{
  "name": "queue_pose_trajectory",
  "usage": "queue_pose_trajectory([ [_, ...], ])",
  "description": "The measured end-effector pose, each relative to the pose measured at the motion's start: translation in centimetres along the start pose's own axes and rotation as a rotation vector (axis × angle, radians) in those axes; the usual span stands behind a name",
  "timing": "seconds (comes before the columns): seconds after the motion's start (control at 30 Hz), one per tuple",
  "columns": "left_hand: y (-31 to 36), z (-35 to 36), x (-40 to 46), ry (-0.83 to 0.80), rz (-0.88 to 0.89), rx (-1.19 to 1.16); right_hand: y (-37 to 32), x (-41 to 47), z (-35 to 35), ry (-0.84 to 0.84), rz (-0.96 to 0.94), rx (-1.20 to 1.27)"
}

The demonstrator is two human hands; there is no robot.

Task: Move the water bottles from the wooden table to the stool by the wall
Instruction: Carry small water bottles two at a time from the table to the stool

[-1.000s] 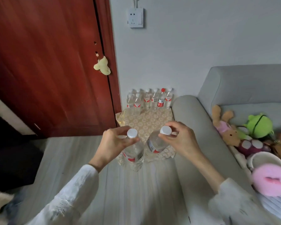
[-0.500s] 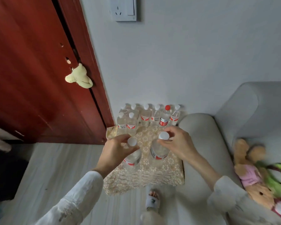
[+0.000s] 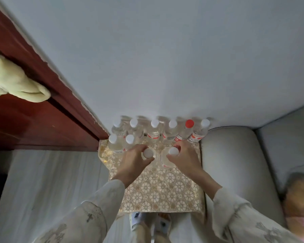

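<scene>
Feet: slippered feet [image 3: 148, 223] at the near edge, just short of the stool.
Stool top: a gold floral cloth [image 3: 158, 192] covers the stool by the wall; its near half is bare.
Left hand: the left hand [image 3: 133, 162] is closed round the neck of the left bottle [image 3: 148, 153], fingers curled under its white cap.
Right hand: the right hand [image 3: 184, 159] grips the right bottle [image 3: 173, 151] the same way, at the neck.
Key relation: both held bottles hang upright, long axes vertical, directly below the hands and over the cloth, side by side, just in front of the stored bottles. Whether their bases touch the cloth cannot be told.
Nearer hand: neither; each hand carries its own bottle.
Free spot: judged to be the second row, right of the two front bottles [image 3: 121, 141].
Back row: six bottles [image 3: 172, 130] stand against the wall, one with a red cap [image 3: 189, 124].
Labels: red-and-white bands; the writing is too small to read.
</scene>
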State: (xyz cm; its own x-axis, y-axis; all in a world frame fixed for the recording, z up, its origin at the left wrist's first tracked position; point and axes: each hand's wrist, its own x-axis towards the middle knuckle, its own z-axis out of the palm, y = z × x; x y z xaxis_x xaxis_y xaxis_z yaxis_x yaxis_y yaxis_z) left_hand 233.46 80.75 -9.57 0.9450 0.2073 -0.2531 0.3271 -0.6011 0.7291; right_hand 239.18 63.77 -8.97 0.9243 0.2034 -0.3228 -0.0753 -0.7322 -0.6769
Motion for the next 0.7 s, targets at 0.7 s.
queue_pose_trajectory([
  [0.7,-1.6,3.1,7.5,-0.047,0.002,0.08,1.6,7.3,4.9,0.064,0.137,0.144],
])
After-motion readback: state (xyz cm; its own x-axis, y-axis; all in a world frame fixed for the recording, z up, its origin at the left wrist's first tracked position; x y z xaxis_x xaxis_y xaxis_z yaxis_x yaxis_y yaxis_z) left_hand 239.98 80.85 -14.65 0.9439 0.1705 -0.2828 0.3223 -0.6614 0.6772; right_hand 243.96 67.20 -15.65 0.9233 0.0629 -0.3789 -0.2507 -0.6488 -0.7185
